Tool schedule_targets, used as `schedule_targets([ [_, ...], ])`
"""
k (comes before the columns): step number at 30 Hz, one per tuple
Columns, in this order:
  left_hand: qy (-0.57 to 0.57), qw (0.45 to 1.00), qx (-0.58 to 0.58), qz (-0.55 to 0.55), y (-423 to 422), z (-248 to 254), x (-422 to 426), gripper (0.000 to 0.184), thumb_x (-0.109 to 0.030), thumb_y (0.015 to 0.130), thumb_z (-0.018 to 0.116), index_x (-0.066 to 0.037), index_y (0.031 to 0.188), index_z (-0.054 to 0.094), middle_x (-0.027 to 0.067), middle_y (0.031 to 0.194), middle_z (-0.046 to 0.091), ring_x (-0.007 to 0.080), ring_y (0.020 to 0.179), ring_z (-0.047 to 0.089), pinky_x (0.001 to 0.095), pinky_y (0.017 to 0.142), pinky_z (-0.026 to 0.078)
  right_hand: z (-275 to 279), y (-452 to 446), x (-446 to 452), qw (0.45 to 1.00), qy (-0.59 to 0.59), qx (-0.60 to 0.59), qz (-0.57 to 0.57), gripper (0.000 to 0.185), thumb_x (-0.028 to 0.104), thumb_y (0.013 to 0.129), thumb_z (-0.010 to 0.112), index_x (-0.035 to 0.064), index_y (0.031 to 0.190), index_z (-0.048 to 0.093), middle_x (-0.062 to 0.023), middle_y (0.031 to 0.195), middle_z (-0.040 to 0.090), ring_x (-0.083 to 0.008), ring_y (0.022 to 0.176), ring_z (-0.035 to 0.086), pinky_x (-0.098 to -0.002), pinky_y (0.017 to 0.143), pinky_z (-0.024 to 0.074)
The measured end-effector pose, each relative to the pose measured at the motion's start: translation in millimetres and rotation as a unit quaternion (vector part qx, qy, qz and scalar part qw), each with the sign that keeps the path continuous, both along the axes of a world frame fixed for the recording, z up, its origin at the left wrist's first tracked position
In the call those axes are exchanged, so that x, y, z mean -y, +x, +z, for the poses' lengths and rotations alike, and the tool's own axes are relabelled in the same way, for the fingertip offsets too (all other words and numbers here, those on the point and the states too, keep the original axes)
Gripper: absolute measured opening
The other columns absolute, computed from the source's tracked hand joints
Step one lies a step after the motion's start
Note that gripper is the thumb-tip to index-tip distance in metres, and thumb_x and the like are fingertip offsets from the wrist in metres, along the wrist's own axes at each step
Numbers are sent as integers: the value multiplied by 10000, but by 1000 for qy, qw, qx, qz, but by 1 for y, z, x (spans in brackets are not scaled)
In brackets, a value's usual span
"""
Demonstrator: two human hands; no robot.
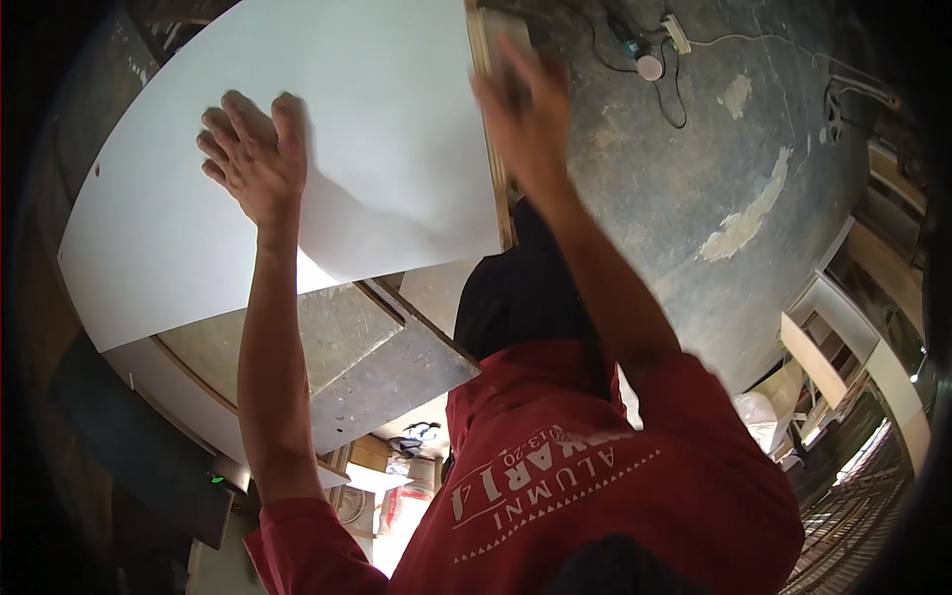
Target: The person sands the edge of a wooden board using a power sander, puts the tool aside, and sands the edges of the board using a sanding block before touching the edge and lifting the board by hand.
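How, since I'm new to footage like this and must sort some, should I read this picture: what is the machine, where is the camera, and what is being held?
There is no robot here, just a person in a red shirt using bare hands. The single picture comes from a camera on their head, looking forward and down. The large pale surface is a white panel. The left hand is spread on it and grips nothing. The right hand is at the panel's right-hand edge, too blurred to tell what, if anything, it holds. Beyond, on the floor, lies a corded tool with a round pale disc.
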State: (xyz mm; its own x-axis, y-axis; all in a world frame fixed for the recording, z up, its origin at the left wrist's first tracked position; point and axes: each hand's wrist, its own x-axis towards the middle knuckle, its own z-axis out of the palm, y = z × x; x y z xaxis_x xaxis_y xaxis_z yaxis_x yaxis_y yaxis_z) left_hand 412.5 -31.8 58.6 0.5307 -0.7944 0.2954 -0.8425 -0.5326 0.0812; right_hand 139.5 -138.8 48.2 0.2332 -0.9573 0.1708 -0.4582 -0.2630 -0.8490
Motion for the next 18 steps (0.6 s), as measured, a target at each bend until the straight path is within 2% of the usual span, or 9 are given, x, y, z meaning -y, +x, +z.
schedule_targets([
  [3,24,999,29,25,6,-11,-4,834,-643,974,428,-18,1524,377,299,1520,375,472,1366,349,578,1121,288,-3,2,8,1000,24,17,0,548,247,802,794,91,1313,675,-231,1224,593,-405,1125,568,-482,951,488],
  [5,23,999,3,28,1,-3,-2,850,-654,976,415,-22,1542,360,306,1550,344,487,1402,316,589,1145,263,1,-36,-57,999,-34,3,31,542,250,793,800,131,1309,684,-234,1235,593,-390,1127,572,-475,940,498],
  [7,27,998,-32,48,-2,-2,0,866,-668,977,395,-27,1557,354,311,1586,303,506,1454,269,607,1184,220,13,-69,-127,1000,-3,6,20,544,239,786,797,133,1307,683,-238,1246,587,-384,1124,578,-479,924,506],
  [11,24,998,-49,40,-4,3,3,874,-678,976,383,-28,1559,352,307,1596,290,510,1470,251,617,1191,207,6,-46,-83,1000,-26,2,11,530,257,783,789,122,1285,690,-213,1196,623,-389,1083,589,-492,910,511],
  [12,26,997,-48,52,-2,1,3,878,-683,974,379,-32,1563,349,302,1599,289,505,1474,246,617,1193,204,7,-18,-31,999,-47,-8,10,520,268,786,787,121,1277,695,-205,1177,637,-388,1069,594,-494,910,512],
  [14,28,997,-45,57,-3,-3,1,883,-688,973,374,-36,1566,346,298,1602,287,501,1478,241,617,1195,201,7,31,48,999,-17,-21,-28,543,209,857,780,95,1366,631,-219,1236,571,-363,1118,580,-460,931,508],
  [18,24,997,-52,54,-2,0,1,867,-690,979,366,-70,1584,329,285,1619,267,505,1497,215,621,1209,173,1,15,26,999,-40,-7,-3,538,215,852,782,90,1355,640,-204,1255,564,-362,1147,577,-448,949,505],
])
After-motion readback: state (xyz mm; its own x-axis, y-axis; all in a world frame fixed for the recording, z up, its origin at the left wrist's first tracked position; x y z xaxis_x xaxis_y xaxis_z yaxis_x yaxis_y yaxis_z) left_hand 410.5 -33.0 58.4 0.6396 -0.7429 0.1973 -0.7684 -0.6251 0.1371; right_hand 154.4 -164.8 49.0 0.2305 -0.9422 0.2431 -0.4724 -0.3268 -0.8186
